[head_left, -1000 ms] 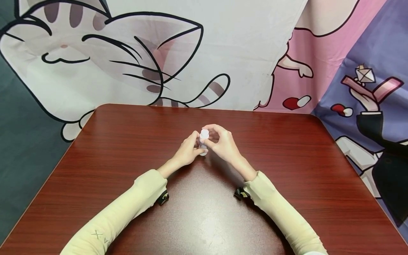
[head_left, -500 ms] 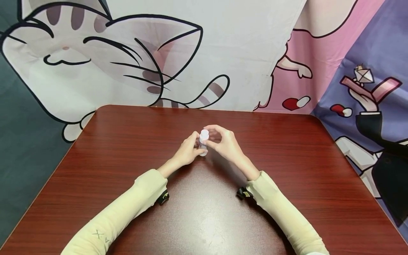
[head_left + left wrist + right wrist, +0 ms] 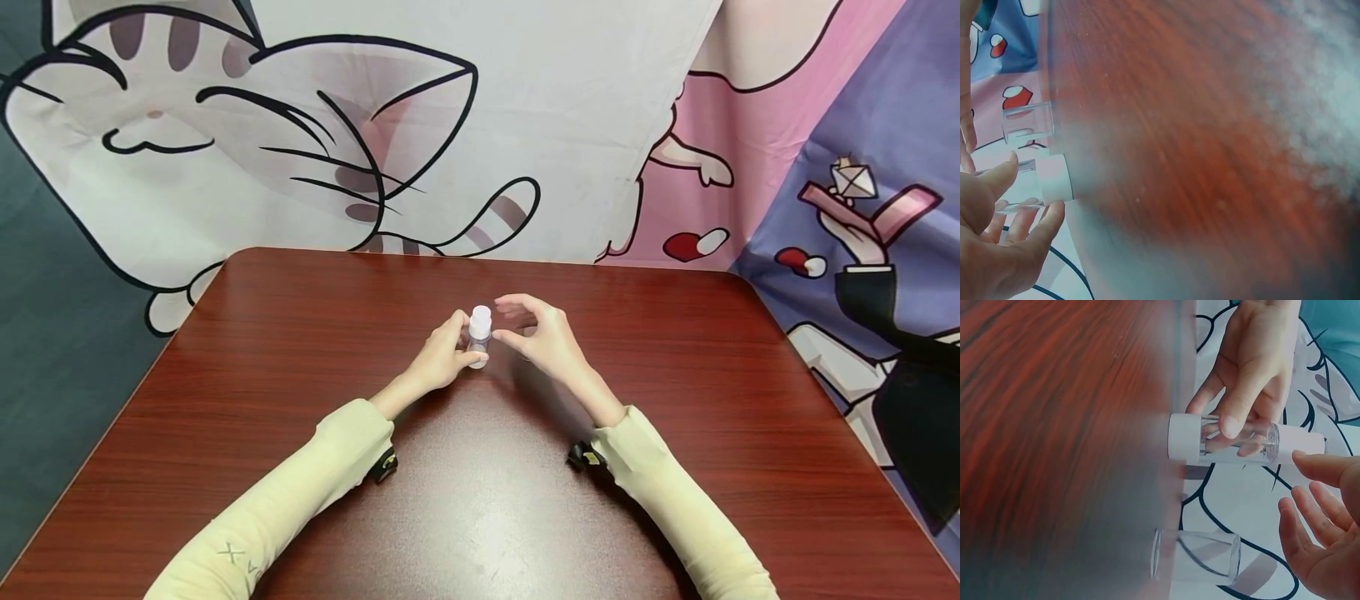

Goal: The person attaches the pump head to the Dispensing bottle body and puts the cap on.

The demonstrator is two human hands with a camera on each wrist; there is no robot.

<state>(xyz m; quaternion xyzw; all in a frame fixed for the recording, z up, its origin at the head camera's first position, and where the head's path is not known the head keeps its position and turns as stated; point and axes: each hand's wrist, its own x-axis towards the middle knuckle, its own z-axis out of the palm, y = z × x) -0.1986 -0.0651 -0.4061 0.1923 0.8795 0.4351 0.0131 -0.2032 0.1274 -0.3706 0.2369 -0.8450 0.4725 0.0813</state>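
A small clear bottle [image 3: 479,342] with a white top and white base stands upright near the table's middle. My left hand [image 3: 437,357] holds its clear body between thumb and fingers, seen closely in the right wrist view. My right hand [image 3: 551,340] is just right of the white top [image 3: 1297,442], fingers spread in a loose curve and nothing held. Whether the thumb tip still brushes the top, I cannot tell. A clear cap [image 3: 1196,557] stands on the table beside the bottle in both wrist views; it cannot be made out in the head view.
The brown wooden table [image 3: 480,517] reaches back to a printed cloth [image 3: 570,125] with cartoon drawings. Dark straps with small devices [image 3: 384,465] sit at both wrists.
My right hand has drawn back to the right from the bottle's white top, and its fingers have parted from around it. The left hand and the bottle have stayed in place.
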